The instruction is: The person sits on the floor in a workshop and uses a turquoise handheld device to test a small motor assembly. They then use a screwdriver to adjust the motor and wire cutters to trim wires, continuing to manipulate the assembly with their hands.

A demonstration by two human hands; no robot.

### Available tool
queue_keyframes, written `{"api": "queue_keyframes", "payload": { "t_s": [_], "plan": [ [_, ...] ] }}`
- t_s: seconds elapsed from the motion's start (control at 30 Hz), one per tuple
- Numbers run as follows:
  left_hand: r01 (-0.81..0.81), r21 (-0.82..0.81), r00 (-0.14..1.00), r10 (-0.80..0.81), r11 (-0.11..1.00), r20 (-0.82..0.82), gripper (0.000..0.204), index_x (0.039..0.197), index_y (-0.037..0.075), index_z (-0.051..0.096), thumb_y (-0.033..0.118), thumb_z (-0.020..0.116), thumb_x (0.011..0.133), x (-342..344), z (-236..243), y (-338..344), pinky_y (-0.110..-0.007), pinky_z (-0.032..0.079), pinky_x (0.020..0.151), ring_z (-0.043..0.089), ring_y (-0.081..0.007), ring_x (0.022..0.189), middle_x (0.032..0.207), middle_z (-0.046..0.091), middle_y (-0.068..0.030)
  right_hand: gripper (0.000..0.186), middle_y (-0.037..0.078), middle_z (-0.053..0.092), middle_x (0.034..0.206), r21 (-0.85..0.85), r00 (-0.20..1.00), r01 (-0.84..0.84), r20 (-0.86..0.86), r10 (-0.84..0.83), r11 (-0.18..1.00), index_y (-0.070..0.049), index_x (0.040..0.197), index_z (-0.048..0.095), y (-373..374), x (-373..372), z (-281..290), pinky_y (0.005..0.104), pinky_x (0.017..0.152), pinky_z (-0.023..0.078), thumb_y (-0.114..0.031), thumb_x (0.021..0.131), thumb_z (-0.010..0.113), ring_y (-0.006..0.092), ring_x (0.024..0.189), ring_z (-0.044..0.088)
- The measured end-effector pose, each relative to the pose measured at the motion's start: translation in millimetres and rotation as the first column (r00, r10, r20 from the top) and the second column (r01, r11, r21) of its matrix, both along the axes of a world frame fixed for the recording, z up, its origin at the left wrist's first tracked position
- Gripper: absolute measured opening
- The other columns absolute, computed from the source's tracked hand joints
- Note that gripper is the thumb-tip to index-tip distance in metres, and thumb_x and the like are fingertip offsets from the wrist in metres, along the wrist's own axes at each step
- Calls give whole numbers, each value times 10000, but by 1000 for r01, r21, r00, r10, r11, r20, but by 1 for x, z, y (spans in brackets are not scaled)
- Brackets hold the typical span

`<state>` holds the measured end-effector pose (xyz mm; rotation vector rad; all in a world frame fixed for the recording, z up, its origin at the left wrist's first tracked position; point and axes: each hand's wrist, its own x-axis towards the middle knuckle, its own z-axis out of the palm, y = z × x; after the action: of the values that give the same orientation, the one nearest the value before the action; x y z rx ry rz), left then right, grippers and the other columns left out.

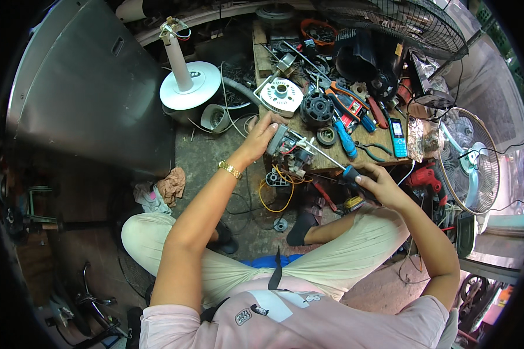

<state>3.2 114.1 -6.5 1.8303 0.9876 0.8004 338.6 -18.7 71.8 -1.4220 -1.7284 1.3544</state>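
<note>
My left hand (259, 139) is closed around a fan motor assembly (295, 153) with a grey housing and loose coloured wires, held at the table's front edge. In my right hand (383, 185) is a screwdriver (350, 173) with a blue and black handle. Its long shaft points left and its end reaches the assembly; whether the tip sits in a screw is too small to tell. Yellow wire (263, 195) hangs in a loop below the assembly. Just behind it lie a white vented motor cover (281, 96), a dark round motor part (317, 109) and a roll of tape (326, 136).
On the wooden table (326, 164) lie pliers (374, 152), a blue-handled tool (344, 139) and a mobile phone (398, 138). A white fan stand (190, 87) is at the left. A caged fan (470, 160) and a red power drill (427, 179) are at the right.
</note>
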Motion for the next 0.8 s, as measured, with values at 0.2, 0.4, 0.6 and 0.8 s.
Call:
{"api": "queue_keyframes", "payload": {
  "t_s": [0.2,0.4,0.6,0.8],
  "plan": [
    [-34,-19,999,33,999,-43,233,1130,132,529,263,372,1020,0,5,-1,-531,85,1129,489,-216,1208,1149,611,-52,438,113,636,903,519,865,-213,493,-87,828,-144,1250,618,13,-3,19,383,653,486,-206,828,719,282,787,637],
    [39,-88,995,-47,995,-92,216,1143,130,540,259,440,1001,-1,7,5,-521,124,1128,478,-227,1233,1157,617,-52,284,163,639,699,-24,925,33,380,-22,999,-11,914,697,14,7,9,410,679,464,-290,862,683,317,705,632],
    [38,-67,983,-49,997,-175,201,1111,46,556,191,524,976,-2,13,13,-388,332,1025,533,-209,1123,1111,622,-82,464,194,647,988,157,883,-4,465,-71,988,-38,1181,518,13,-6,-2,445,774,465,-314,851,693,388,916,620],
    [38,-47,976,-47,998,-211,183,1063,24,575,167,583,950,1,32,10,-333,399,984,548,-185,1084,1110,612,-85,376,181,647,1030,219,855,-123,519,-9,968,-64,1139,579,26,-10,-14,433,814,467,-297,861,681,362,977,616]
  ]
}}
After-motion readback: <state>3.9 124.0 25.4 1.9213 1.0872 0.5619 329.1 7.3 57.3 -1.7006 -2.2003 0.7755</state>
